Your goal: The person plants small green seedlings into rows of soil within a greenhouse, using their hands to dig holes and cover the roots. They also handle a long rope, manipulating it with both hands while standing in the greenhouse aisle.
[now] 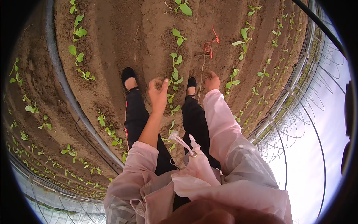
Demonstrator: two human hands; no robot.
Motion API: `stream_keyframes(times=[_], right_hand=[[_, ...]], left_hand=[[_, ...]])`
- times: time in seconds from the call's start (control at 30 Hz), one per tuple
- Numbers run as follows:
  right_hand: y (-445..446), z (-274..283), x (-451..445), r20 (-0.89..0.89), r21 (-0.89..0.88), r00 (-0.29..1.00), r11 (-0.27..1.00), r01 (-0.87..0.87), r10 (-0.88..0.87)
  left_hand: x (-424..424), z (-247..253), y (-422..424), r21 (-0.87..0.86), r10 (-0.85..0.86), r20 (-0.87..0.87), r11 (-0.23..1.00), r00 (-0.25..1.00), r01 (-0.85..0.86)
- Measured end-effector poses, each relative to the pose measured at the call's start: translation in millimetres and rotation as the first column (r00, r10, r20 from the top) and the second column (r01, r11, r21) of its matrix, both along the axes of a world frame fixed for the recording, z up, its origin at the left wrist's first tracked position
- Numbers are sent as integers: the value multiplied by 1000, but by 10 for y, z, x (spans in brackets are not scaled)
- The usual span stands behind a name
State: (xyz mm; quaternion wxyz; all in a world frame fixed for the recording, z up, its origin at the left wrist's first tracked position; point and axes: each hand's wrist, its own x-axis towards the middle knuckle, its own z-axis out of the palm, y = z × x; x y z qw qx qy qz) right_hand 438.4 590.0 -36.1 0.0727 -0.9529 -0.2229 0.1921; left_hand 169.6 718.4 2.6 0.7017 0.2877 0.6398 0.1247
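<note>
Bare and with its fingers curled, my left hand is held over the soil, just left of a row of green seedlings. No object shows in it, though its fingertips partly hide one another. My right hand, at the end of a pink sleeve, is lower right of that row, its fingers bent down; whether they hold anything cannot be seen. A thin dry stem or string lies on the ground beside it. Above it on the soil is a tangled red string. My feet in black shoes stand either side of the seedlings.
More seedling rows run at the left and right. A grey pipe or hose curves along the left of the bed. Greenhouse framing with wire loops and dark cords borders the right. A jacket drawstring hangs before me.
</note>
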Motion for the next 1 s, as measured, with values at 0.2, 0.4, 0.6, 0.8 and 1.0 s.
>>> stream_keyframes(times=[0.2,0.4,0.6,0.8,1.0], right_hand=[[-1336,-673,603,-213,-508,938,851,134,-275],[-1785,-1727,541,-109,-396,988,917,57,-109],[-1524,-2063,745,-240,-354,953,931,93,-186],[-1377,-498,1084,-71,107,988,983,146,-139],[-1083,2295,1102,20,463,999,886,-32,26]], left_hand=[[527,136,-270,170,-231,-113,954,966,248],[920,193,-728,281,-323,-205,885,924,372],[993,60,-1095,417,-437,-282,746,854,519],[746,514,-1096,501,-369,-465,639,805,583],[666,2018,-920,609,-250,-316,686,915,397]])
